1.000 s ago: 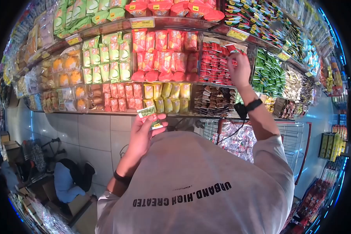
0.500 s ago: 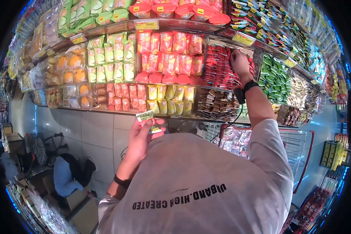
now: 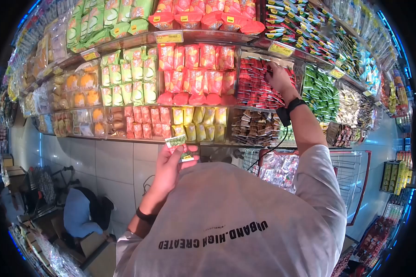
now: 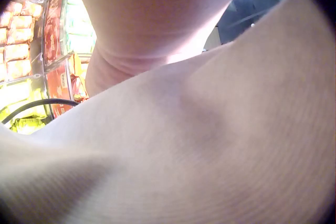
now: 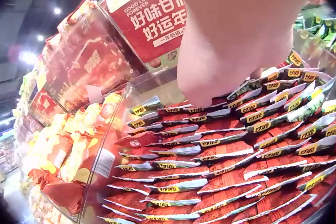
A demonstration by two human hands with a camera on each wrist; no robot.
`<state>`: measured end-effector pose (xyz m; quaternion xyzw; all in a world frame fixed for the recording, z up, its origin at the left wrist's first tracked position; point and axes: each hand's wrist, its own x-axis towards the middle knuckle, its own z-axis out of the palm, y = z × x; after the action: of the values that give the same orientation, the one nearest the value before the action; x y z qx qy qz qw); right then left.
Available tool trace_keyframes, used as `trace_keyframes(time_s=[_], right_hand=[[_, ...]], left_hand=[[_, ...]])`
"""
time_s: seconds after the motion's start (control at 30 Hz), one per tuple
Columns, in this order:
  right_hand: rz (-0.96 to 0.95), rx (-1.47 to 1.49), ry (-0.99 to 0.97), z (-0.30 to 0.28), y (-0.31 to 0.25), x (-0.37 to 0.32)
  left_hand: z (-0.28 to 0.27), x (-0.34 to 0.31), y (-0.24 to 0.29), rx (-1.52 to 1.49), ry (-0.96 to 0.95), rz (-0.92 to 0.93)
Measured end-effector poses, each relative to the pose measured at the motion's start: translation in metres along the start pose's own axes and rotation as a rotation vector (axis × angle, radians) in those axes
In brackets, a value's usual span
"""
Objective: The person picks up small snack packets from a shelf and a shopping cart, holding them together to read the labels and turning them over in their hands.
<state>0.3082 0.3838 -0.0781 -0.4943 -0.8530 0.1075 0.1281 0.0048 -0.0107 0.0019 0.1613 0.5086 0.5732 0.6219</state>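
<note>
Small snack packets (image 3: 176, 141) with green and white printing are held in my left hand (image 3: 168, 161), thumb across the front, in front of the shelf's lower edge. My right hand (image 3: 280, 78) reaches into the bin of red packets (image 3: 254, 85), its fingers down at the back rows. In the right wrist view that hand (image 5: 236, 40) hangs over the upright rows of red packets (image 5: 220, 153), which have white edges and yellow labels. Its fingertips are hidden there, so I cannot tell whether they pinch a packet. The left wrist view shows mostly sleeve cloth (image 4: 184, 140).
Left of the red bin are pink-red bags (image 3: 196, 81); right of it, green packets (image 3: 321, 90). Brown packets (image 3: 254, 127) lie below. A shopping cart (image 3: 351, 166) with a pile of packets (image 3: 279, 171) stands at my right. Another person (image 3: 81, 212) is low at the left among boxes.
My right hand moved down into the red bin from its upper edge, where a packet showed at its fingers, then shifted slightly left. The left hand keeps its packets, nearly still.
</note>
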Motion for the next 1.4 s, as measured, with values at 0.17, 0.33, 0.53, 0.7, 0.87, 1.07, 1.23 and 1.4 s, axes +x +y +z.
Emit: trace_keyframes(time_s=[0.17,0.33,0.53,0.7,0.87,1.07,1.23,1.4], right_hand=[[-0.158,0.005,0.046,0.006,0.009,0.003],[-0.11,0.222,0.374,0.0,-0.032,-0.007],[-0.287,0.659,0.069,-0.018,-0.182,-0.088],[-0.648,0.756,-0.208,-0.03,-0.267,-0.152],[-0.69,0.59,-0.127,-0.024,-0.286,-0.163],[-0.703,0.493,0.024,-0.019,-0.275,-0.164],[-0.095,1.193,-0.256,-0.017,-0.278,-0.174],[0.079,1.639,-0.397,-0.014,-0.279,-0.176]], left_hand=[[-0.002,-0.002,-0.002,0.003,-0.027,-0.008],[0.001,-0.006,0.006,-0.064,-0.054,-0.026],[-0.005,-0.004,0.004,-0.086,-0.167,0.017],[-0.004,0.003,0.0,-0.085,-0.216,0.108],[-0.019,0.009,-0.015,-0.05,-0.21,0.016],[-0.013,0.01,-0.01,-0.152,-0.301,-0.078],[-0.004,0.009,-0.007,0.012,-0.19,-0.025],[-0.002,0.012,-0.004,0.111,-0.219,0.058]])
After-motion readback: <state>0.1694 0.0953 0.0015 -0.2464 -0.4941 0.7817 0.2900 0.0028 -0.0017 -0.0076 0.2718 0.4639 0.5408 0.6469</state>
